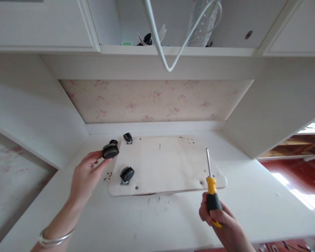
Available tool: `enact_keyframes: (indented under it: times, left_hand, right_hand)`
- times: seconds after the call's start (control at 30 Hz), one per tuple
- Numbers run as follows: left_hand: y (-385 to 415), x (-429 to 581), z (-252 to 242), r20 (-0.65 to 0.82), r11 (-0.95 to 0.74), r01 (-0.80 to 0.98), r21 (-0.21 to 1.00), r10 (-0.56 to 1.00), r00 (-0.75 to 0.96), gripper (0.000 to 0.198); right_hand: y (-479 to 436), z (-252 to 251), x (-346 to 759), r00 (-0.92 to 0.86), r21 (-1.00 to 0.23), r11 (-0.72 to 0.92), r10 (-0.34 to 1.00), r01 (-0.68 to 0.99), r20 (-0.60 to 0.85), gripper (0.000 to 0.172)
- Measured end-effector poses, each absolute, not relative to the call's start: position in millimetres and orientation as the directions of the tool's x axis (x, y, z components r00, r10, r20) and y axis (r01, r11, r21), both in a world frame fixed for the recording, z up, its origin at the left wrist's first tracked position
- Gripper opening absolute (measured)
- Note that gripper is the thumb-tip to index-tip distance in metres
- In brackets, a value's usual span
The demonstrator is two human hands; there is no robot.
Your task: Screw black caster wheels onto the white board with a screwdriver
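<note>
My left hand grips a black caster wheel in its fingertips, above the left edge of a white board. A smaller dark part shows just behind that caster; whether it belongs to it I cannot tell. In my right hand is a yellow and black screwdriver, its shaft pointing up and away over the board's right end. The board lies flat, with one caster at its far left corner and another caster near the front left.
Small screws lie by the board's left edge, and more dark specks dot its right end. White side panels flank the desk top. Overhead, a white cable hangs from an open shelf. Tools lie at the lower right.
</note>
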State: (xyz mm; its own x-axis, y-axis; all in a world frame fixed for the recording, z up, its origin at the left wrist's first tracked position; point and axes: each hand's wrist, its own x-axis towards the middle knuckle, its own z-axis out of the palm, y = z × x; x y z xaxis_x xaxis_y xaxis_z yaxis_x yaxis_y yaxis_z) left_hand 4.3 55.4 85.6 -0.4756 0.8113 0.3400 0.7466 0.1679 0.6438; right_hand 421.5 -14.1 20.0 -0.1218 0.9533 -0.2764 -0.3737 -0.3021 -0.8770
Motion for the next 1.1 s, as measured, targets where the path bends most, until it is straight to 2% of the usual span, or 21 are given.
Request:
enact_keyframes:
  times: [0.17,0.33,0.43,0.63,0.87,1.1]
  left_hand:
    - [57,119,97,0.342,-0.098,0.760,0.642,0.924,-0.169,0.017]
    - [114,213,84,0.358,-0.270,0.799,0.537,0.931,0.074,0.014]
    - [153,254,76,0.272,-0.201,0.861,0.468,0.959,0.076,0.018]
    - [215,310,58,0.218,-0.107,0.879,0.464,0.976,0.004,0.023]
    - [244,342,46,0.226,-0.100,0.892,0.441,0.974,-0.003,0.026]
    - [246,344,35,0.182,-0.140,0.904,0.404,0.981,0.071,0.023]
  right_hand:
    - [-12,29,438,-0.004,-0.893,-0.258,0.961,-0.368,-0.276,0.025]
    - [-11,28,462,0.088,-0.924,-0.283,0.945,-0.258,-0.314,0.031]
    - [-10,27,477,0.108,-0.939,-0.322,0.936,-0.121,-0.335,0.039]
    - [11,51,493,0.108,-0.950,-0.310,0.947,0.047,-0.304,0.047]
    - [79,73,509,0.068,-0.936,-0.302,0.953,0.181,-0.295,0.038]
    - [133,66,523,0.015,-0.863,-0.278,0.954,0.423,-0.300,0.033]
